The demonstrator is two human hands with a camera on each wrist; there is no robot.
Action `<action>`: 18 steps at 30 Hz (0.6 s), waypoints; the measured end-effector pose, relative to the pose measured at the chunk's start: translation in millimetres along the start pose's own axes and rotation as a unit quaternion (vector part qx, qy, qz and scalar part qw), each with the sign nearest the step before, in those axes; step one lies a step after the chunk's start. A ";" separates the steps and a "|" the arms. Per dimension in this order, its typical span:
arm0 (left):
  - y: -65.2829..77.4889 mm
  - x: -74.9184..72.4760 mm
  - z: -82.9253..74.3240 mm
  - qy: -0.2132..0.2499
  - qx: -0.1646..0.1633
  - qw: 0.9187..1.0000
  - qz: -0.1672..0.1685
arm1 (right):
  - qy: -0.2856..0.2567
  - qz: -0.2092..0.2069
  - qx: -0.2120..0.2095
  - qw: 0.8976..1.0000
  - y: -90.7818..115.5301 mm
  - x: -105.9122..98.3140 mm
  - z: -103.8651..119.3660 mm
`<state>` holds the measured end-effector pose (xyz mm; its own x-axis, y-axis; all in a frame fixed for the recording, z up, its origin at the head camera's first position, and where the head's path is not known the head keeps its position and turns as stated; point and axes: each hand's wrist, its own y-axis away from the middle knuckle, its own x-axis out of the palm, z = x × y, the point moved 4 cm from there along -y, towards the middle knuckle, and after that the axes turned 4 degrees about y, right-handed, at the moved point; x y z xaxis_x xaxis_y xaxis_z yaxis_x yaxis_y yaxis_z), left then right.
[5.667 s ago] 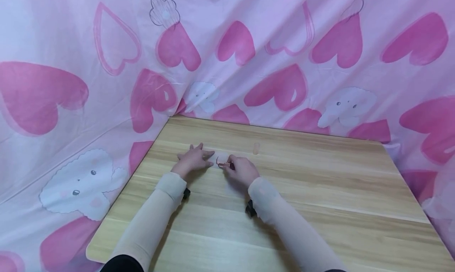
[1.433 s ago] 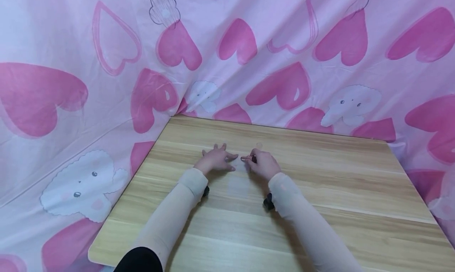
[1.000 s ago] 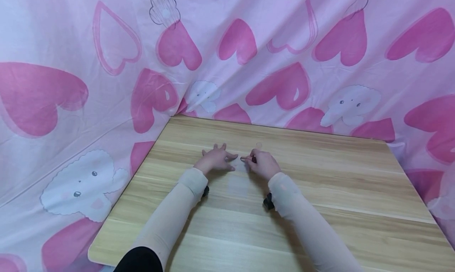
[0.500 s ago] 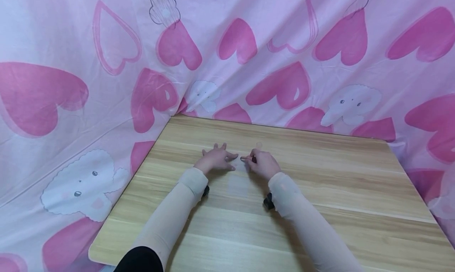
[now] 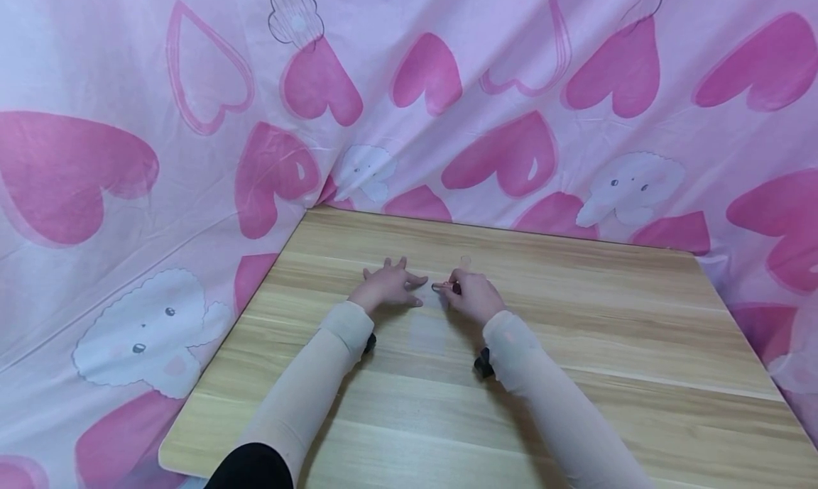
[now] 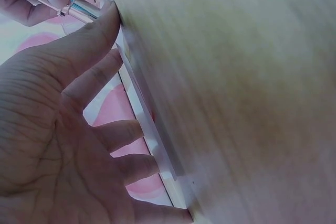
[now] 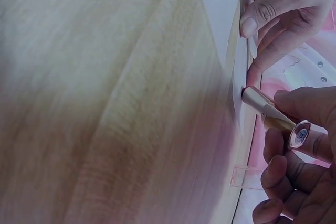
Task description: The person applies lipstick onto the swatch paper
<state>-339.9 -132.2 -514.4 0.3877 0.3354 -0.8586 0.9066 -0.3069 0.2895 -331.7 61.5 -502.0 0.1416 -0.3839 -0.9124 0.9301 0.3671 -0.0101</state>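
Note:
My right hand [image 5: 476, 296] grips a shiny rose-gold tube, lipstick-like [image 7: 268, 109], between thumb and fingers. In the right wrist view its round end, bearing a small printed label, faces the camera. Its dark tip points left and meets a thin pale sheet of paper [image 5: 427, 336] lying flat on the table. My left hand [image 5: 386, 287] rests at the sheet, fingers spread and straight, with nothing in its grasp. The left wrist view places the left thumb [image 6: 97, 38] close beside the tube's end. Both hands cover part of the sheet.
A small, clear pinkish piece with rounded corners [image 5: 466, 261] lies just behind my right hand. The wood-grain table [image 5: 607, 333] extends far to the right. A pink heart-patterned curtain [image 5: 498, 148] closes off its back and left edges.
Since the oldest frame both hands and the tube have shifted right. A curved reddish-brown shape seen then at the tube's tip no longer shows. Over the last second, the tube's tip moves only slightly.

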 end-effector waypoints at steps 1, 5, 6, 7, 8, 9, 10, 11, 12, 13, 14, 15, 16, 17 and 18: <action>0.2 -0.2 -0.4 0.000 0.000 1.000 0.001 | -0.001 0.001 0.000 1.000 0.3 0.0 -0.4; 0.5 -0.5 -0.7 0.000 0.001 1.000 0.002 | 0.001 0.001 -0.003 1.000 2.1 -1.0 -0.1; 0.7 -0.4 -0.7 0.001 0.001 1.000 0.001 | 0.002 0.001 -0.005 1.000 2.7 -1.3 0.3; 0.8 -0.4 -0.6 0.001 0.001 1.000 0.001 | 0.002 0.001 -0.006 1.000 3.5 -1.6 0.6; 1.0 -0.3 -0.5 0.001 0.000 1.000 0.001 | 0.003 0.001 -0.008 1.000 4.4 -2.0 1.0; 1.3 -0.3 -0.4 0.002 0.000 1.000 0.001 | 0.002 0.002 -0.008 1.000 5.2 -2.4 1.3; 1.2 -0.2 -0.3 0.003 -0.001 1.000 0.001 | 0.001 0.003 -0.009 1.000 6.1 -2.7 1.6; 1.4 -0.1 -0.3 0.003 -0.002 1.000 0.000 | 0.000 0.004 -0.009 1.000 6.8 -3.0 1.8; 1.5 0.0 -0.4 0.003 -0.002 1.000 0.000 | -0.001 0.005 -0.010 1.000 7.6 -3.2 1.8; 1.6 -0.1 -0.5 0.003 -0.002 1.000 0.000 | -0.001 0.004 -0.013 1.000 8.2 -3.5 1.8; 1.6 -0.1 -0.6 0.003 -0.002 1.000 -0.001 | -0.001 0.003 -0.015 1.000 8.8 -3.7 1.7; 1.6 -0.1 -0.9 0.003 -0.001 1.000 -0.002 | -0.001 0.002 -0.017 1.000 9.2 -3.8 1.7; 1.7 -0.2 -1.2 0.003 -0.001 1.000 -0.003 | -0.001 0.001 -0.019 1.000 9.6 -3.9 1.5; 2.1 -0.4 -1.5 0.002 -0.001 1.000 -0.004 | 0.000 0.000 -0.022 1.000 10.0 -3.9 1.4; 2.2 -0.7 -2.0 0.003 -0.001 1.000 -0.005 | 0.000 -0.001 -0.024 1.000 10.4 -4.1 1.4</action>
<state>-337.8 -131.3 -512.3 0.3797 0.3430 -0.8591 0.9107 -0.3016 0.2821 -322.2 65.6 -497.8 0.1391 -0.3848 -0.9124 0.9133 0.4060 -0.0319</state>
